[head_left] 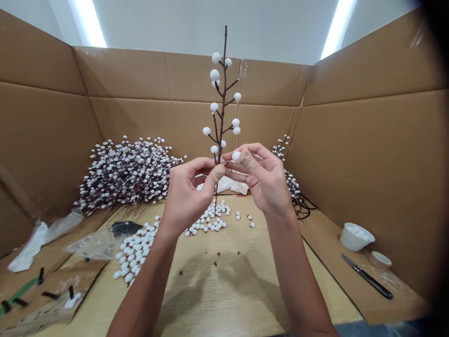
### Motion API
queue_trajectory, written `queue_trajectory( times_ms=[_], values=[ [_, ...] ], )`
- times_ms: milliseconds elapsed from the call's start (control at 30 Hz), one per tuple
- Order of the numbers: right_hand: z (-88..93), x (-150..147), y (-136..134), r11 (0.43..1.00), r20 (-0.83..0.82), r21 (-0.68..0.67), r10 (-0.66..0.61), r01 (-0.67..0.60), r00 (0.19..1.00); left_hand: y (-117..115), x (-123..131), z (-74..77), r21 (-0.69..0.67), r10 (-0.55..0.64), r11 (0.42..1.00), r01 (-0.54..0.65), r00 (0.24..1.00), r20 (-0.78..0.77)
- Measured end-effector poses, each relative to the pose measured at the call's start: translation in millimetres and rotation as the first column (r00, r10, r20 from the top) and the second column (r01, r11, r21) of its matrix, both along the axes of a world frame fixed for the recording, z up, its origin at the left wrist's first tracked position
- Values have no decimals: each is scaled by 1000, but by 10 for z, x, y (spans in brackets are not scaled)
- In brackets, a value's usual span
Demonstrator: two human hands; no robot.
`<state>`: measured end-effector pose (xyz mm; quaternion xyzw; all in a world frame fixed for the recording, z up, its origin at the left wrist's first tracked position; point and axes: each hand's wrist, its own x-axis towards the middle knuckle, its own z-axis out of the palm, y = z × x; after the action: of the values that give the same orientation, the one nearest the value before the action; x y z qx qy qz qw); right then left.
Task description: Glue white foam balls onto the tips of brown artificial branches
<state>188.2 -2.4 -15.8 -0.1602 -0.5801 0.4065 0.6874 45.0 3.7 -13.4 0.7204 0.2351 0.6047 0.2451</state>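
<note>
Left-hand grip (187, 199) pinches a dark berry stem (220, 135) while right-hand grip (261, 180) pinches a white ball (236, 156).

Pale wooden tabletop (228, 299) scattered with loose white foam balls (131, 252), tiny dark bits (218, 254), a clear plastic bag (93, 245), and heaped berry sprays (124, 175).

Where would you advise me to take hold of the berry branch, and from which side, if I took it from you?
Take the bare lower stem of the berry branch, just below your left hand, coming from underneath. That stretch runs straight down with no twigs or white balls, while higher up side twigs and balls crowd the stem.
</note>
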Motion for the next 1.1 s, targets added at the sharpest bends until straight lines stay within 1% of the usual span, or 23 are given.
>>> queue_trajectory(
  times_ms=[267,467,667,767,900,1000,1100],
  values=[
    [-12,53,24,995,46,65,-75,72,996,-7,60,-35,59,80,995,-79,997,-15],
    [-49,32,47,990,40,106,-100,96,994,4,71,-41,77,90,993,-88,996,-23],
    [-70,-8,74,983,9,107,-148,147,989,-17,84,-39,116,121,986,-117,992,-31],
    [-75,3,85,985,21,109,-140,137,990,-34,82,-45,121,135,984,-130,990,-36],
    [-73,6,79,985,23,112,-131,127,991,-40,59,-52,126,193,976,-179,976,-103],
    [-70,-17,67,987,21,109,-123,120,992,-39,34,-47,159,232,965,-209,963,-140],
    [-70,-42,58,988,20,110,-110,107,994,-43,13,-33,172,236,962,-210,961,-144]
  ],
)
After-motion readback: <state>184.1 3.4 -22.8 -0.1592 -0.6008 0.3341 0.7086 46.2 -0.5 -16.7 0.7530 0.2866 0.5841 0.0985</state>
